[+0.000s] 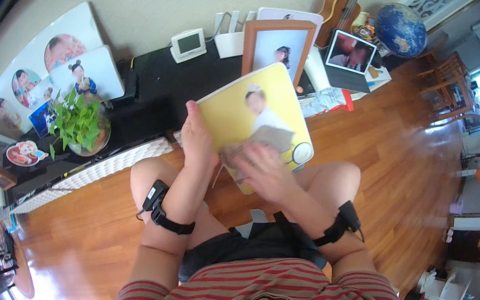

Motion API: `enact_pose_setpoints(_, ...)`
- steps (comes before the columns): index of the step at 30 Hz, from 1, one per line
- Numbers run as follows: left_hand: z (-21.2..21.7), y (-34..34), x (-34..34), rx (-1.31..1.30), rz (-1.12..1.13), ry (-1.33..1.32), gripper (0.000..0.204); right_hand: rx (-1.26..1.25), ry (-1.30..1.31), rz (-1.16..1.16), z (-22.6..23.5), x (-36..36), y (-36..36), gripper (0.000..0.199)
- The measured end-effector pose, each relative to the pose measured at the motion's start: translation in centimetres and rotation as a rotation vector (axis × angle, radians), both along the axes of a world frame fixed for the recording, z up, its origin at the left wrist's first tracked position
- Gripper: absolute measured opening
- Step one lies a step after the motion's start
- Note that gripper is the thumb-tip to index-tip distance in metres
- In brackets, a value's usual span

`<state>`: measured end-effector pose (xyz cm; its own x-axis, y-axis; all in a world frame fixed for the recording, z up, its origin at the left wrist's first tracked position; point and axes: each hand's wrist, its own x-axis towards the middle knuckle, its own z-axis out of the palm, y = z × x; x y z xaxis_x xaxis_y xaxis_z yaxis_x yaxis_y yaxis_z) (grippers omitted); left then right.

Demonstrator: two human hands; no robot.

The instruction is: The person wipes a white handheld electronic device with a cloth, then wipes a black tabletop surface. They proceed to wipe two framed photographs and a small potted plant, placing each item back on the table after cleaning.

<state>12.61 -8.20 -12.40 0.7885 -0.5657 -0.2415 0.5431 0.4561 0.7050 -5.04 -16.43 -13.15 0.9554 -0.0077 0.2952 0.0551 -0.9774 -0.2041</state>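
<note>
A photo panel (227,106) with a yellow background and rounded corners is held tilted above my lap. My left hand (198,135) grips it by its left edge, the thumb upright along the side and the other fingers mostly hidden behind. Against the lower part of the panel's face, my right hand (265,169) presses a grey-brown cloth (272,137), bunched under the fingers. The right hand is smeared by motion. A round white emblem (301,153) shows at the panel's lower right corner.
Ahead stands a long black cabinet (161,80) bearing a brown-framed photo (279,45), a white router (228,44), a small display device (189,44) and a potted plant (81,121). A tablet (350,52), ukulele (339,10) and globe (400,29) are at the far right.
</note>
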Motion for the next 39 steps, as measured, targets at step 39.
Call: enact_pose_setpoints(39, -1.0, 0.8, 0.7, 0.105, 0.038, -0.036, 0.054, -0.044, -0.15, -0.208, 1.9, 5.6, -8.1, 0.064)
